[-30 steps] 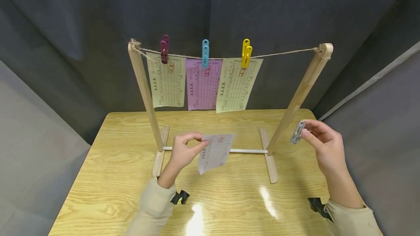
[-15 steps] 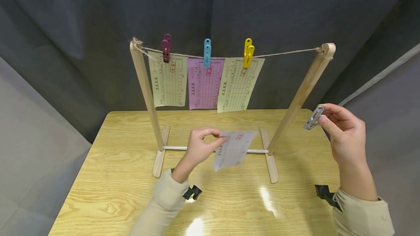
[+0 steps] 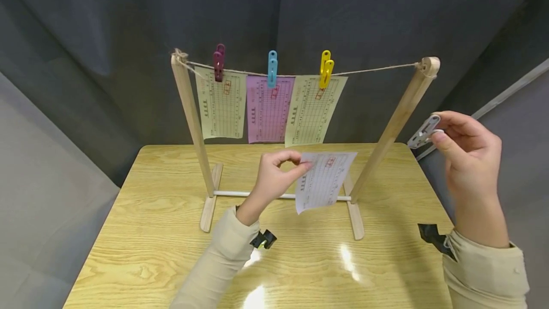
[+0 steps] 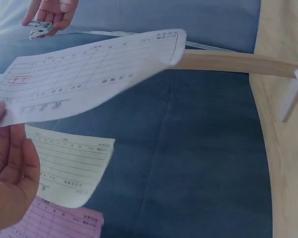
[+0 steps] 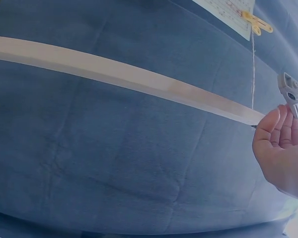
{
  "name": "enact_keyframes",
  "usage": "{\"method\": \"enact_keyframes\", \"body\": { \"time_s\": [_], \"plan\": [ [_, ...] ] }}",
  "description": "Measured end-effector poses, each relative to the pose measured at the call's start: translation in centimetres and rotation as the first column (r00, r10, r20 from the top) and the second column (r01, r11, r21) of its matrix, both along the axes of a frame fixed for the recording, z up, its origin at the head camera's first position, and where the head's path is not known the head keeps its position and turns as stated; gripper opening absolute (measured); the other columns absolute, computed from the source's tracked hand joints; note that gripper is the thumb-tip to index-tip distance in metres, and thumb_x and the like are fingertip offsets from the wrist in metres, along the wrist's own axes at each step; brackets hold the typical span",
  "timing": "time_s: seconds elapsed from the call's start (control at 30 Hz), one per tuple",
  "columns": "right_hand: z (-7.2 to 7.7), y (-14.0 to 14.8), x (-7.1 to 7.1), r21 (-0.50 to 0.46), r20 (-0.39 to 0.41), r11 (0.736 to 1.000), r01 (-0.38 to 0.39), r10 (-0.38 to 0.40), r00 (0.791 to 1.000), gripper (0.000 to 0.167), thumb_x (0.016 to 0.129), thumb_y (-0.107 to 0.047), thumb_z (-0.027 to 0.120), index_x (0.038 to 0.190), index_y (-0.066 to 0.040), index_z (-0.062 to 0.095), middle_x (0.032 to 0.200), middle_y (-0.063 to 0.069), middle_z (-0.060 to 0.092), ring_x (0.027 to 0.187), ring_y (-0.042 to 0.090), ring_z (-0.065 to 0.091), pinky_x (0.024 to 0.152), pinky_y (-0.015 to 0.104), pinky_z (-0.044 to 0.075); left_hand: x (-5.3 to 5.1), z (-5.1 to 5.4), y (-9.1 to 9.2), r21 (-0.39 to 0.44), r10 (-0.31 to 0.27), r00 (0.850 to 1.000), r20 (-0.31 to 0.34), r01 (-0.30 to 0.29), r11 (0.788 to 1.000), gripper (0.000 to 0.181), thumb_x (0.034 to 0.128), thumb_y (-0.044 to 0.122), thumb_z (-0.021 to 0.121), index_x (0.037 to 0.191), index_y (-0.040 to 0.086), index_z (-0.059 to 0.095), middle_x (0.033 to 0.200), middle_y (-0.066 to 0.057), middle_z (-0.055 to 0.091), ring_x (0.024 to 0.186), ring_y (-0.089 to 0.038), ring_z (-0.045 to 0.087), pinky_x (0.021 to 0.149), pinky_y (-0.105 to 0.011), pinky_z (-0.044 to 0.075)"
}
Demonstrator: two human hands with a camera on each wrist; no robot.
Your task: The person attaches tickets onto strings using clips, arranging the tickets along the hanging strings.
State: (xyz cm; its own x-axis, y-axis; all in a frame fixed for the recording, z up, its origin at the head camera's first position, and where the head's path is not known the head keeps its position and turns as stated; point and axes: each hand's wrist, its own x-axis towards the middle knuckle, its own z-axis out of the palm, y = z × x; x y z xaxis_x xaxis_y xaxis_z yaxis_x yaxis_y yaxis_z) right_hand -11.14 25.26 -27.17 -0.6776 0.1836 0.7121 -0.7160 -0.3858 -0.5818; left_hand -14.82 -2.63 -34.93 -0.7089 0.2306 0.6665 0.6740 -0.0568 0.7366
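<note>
My left hand [image 3: 276, 178] pinches a white printed form [image 3: 323, 180] by its left edge, in front of the stand and below the string. Off to the right, outside the right post, my right hand [image 3: 476, 156] holds a grey clothespin [image 3: 423, 131] between thumb and fingers. Three forms hang from the string [image 3: 377, 69]: a pale yellow one [image 3: 223, 108] under a maroon clothespin [image 3: 218, 63], a pink one [image 3: 269, 113] under a blue clothespin [image 3: 272, 69], and another pale yellow one [image 3: 313, 113] under a yellow clothespin [image 3: 326, 69].
The string runs between a left wooden post [image 3: 188, 118] and a right wooden post [image 3: 394, 128], joined low down by a white rod [image 3: 240, 194]. The stand rests on a wood-grain table [image 3: 141, 232]. A dark curtain [image 3: 351, 8] hangs behind.
My left hand has carried the white form right and upward. The right hand has risen and moved right with the grey clothespin. The hanging forms stay clipped.
</note>
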Motion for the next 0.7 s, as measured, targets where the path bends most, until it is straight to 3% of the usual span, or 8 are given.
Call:
{"method": "enact_keyframes", "body": {
  "time_s": [0.27, 0.5, 0.7],
  "plan": [
    [1.9, -0.4, -0.5, -0.003, -0.028, 1.000, 0.013, -0.013, 1.000, 0.020, 0.074, 0.024, 0.056, 0.093, 0.029, 0.052, 0.079, 0.023, 0.063, 0.066, 0.024, 0.057, 0.065, 0.026, 0.049, -1.0, 1.1, 0.8, 0.036, 0.007, 1.000, -0.013, -0.006, 0.999, 0.007, 0.0732, -0.007, 0.068, 0.078, -0.011, 0.065, 0.072, -0.021, 0.064, 0.065, -0.017, 0.058, 0.061, -0.037, 0.051],
    [4.1, -1.1, -1.4, -0.030, -0.055, 0.996, 0.086, -0.088, 0.995, 0.024, 0.069, 0.020, 0.065, 0.088, 0.028, 0.053, 0.074, 0.022, 0.062, 0.060, 0.022, 0.053, 0.059, 0.024, 0.046, -2.0, 1.9, 2.1, 0.043, -0.006, 0.997, 0.072, 0.003, 0.999, 0.009, 0.0756, -0.003, 0.069, 0.082, -0.010, 0.066, 0.076, -0.021, 0.065, 0.066, -0.011, 0.058, 0.065, -0.028, 0.051],
    [5.6, -1.6, -2.2, -0.004, -0.089, 0.995, 0.100, -0.100, 0.991, 0.025, 0.069, 0.019, 0.065, 0.088, 0.029, 0.052, 0.075, 0.023, 0.061, 0.061, 0.023, 0.051, 0.058, 0.024, 0.046, -2.6, 2.9, 3.1, 0.063, -0.001, 0.996, 0.085, -0.005, 0.998, 0.011, 0.0769, -0.001, 0.069, 0.083, -0.009, 0.067, 0.077, -0.020, 0.066, 0.066, -0.012, 0.059, 0.065, -0.027, 0.051]
  ]
}}
